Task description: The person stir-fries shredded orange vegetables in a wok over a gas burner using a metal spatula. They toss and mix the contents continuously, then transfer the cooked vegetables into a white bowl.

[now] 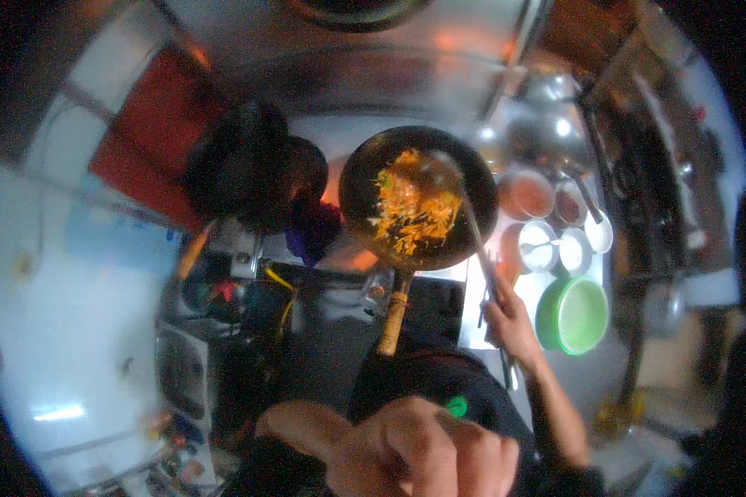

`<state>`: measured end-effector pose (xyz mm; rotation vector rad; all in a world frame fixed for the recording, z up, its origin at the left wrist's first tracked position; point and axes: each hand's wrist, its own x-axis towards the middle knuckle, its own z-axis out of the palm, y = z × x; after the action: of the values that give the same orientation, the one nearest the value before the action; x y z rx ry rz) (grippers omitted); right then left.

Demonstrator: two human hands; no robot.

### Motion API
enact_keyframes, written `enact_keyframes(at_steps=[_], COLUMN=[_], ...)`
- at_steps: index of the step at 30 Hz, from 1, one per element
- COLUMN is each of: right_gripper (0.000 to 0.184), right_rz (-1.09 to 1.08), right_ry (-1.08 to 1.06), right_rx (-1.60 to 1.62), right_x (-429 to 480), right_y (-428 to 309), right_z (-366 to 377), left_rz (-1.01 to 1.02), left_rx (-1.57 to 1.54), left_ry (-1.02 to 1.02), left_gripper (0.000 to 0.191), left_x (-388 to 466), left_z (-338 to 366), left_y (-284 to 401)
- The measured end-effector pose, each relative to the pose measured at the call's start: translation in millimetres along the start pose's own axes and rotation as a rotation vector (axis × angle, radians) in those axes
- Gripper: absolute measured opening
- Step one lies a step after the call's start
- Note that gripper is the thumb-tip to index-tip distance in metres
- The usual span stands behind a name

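Observation:
A dark wok (360, 217) holds shredded orange food (413, 211) with a few green bits. Its wooden handle (393, 323) points down toward my body, with no hand on it. My right hand (510, 323) grips the long metal handle of a ladle (477, 239), whose blurred head rests among the food. Very close to the camera, my left hand (423, 447) is raised with curled fingers. Its palm side is hidden, so I cannot tell whether anything is in it.
Right of the wok stand several seasoning tubs (538, 245), a green-rimmed basin (572, 317) and shiny metal vessels (553, 127). A second dark pan (242, 168) sits at left, beside a purple cloth (314, 230). A red panel (155, 136) is on the left wall.

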<state>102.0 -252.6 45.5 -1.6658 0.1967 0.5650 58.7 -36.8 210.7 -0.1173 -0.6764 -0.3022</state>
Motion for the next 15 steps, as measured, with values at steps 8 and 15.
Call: enact_keyframes(at_steps=[8, 15], right_gripper=[0.072, 0.071], right_rz=[-0.035, -0.002], right_ry=[-0.024, -0.069], right_rx=[-0.345, -0.669], right_x=[6.9, 0.8], right_y=[-4.4, -25.0], right_z=[14.0, 15.4], left_rz=[0.041, -0.206], left_rx=[0.372, 1.993], left_ry=[0.120, 1.044], left_gripper=[0.020, 0.052], left_x=[-45.9, -144.7], left_z=[-4.8, -132.3], left_y=[25.7, 71.7])
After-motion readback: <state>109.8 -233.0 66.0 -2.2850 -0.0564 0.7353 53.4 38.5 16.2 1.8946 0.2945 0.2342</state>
